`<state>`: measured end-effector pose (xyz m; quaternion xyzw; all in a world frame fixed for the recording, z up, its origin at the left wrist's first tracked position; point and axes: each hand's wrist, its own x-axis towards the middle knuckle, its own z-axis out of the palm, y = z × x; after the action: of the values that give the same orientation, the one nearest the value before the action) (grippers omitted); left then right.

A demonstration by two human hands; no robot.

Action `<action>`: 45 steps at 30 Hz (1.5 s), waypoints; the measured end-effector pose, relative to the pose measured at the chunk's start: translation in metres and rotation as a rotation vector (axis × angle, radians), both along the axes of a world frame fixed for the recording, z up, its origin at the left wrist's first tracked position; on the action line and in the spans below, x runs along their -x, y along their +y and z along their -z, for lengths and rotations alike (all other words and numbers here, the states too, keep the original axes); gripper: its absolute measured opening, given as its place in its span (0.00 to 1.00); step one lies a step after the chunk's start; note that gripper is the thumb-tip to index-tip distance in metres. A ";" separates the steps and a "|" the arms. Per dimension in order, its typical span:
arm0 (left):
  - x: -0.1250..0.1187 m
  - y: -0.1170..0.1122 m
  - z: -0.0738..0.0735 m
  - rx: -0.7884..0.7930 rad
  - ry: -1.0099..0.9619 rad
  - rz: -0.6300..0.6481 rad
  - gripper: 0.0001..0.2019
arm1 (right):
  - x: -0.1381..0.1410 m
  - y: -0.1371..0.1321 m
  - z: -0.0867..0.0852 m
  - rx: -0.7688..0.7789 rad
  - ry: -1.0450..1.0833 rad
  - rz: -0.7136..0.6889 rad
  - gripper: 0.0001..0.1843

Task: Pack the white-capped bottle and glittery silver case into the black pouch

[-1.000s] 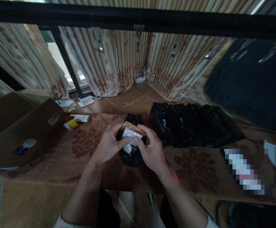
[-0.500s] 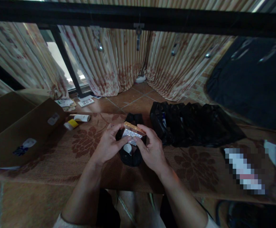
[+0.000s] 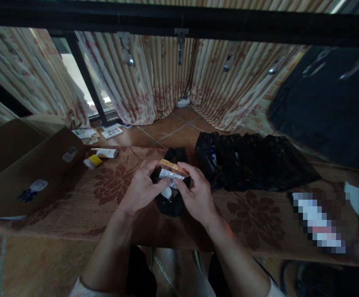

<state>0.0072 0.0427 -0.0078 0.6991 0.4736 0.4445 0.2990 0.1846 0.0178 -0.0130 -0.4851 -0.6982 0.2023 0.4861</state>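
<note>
Between my two hands is a small rectangular box-like item (image 3: pixel 172 175) with a glittery silver face and a gold-coloured upper edge; its exact kind does not show. My left hand (image 3: pixel 146 183) grips its left side, thumb on the glittery face and fingers behind. On its right side my right hand (image 3: pixel 196 190) holds it the same way, the two thumbs close together. Under it lies a black bag-like thing (image 3: pixel 173 208) on the patterned cloth, partly hidden by my hands. A round white piece (image 3: pixel 166 193) shows just below the glittery face.
An open cardboard box (image 3: pixel 52 165) stands at the left. Beside it lie a white tube (image 3: pixel 106 153) and a small yellow-and-white item (image 3: pixel 93 161). A large black plastic bag (image 3: pixel 253 163) spreads to the right. A blurred-out item (image 3: pixel 318 222) lies on the patterned cloth (image 3: pixel 256 218).
</note>
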 end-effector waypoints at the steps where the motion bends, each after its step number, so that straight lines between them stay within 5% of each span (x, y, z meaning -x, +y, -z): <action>1: 0.000 0.000 -0.001 0.004 -0.001 0.005 0.13 | 0.000 0.000 0.000 0.002 -0.001 0.000 0.19; 45: 0.004 0.002 0.000 0.008 0.026 0.134 0.14 | -0.003 0.002 0.005 0.026 -0.015 0.019 0.21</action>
<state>0.0029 0.0442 -0.0075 0.7338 0.4313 0.4125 0.3246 0.1877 0.0202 -0.0181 -0.4996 -0.6944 0.2031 0.4764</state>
